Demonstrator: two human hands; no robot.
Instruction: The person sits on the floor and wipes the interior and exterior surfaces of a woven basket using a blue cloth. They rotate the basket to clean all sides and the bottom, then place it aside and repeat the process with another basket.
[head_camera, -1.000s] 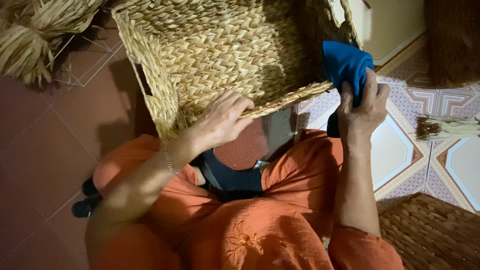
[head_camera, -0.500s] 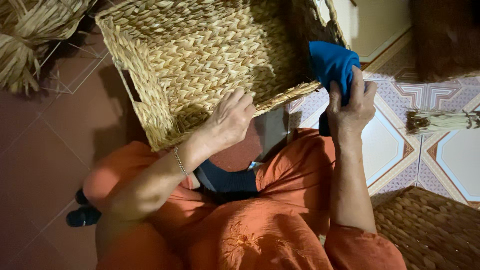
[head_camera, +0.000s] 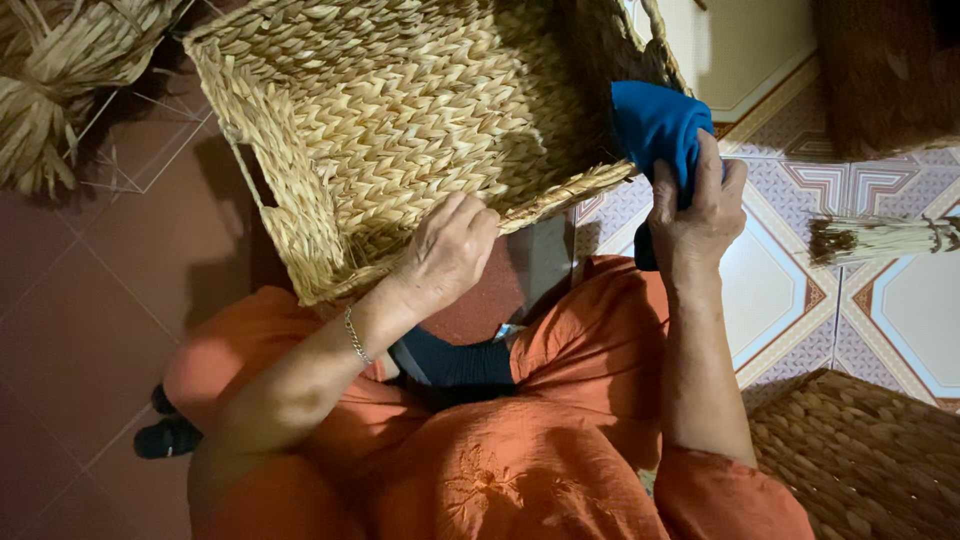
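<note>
Left hand (head_camera: 445, 250) is curling over the near rim of the woven basket (head_camera: 400, 120), fingers clamped on the edge. Right hand (head_camera: 700, 215) is gripping a blue cloth (head_camera: 655, 125) against the basket's right corner. Basket is swinging rightward since a second ago, tilting on the lap; straw bundle (head_camera: 60, 70) lying left.

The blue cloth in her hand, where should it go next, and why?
Probably a short wipe along the woven basket rim: the right hand holds the blue cloth against that edge, while the left hand steadies the near rim.
</note>
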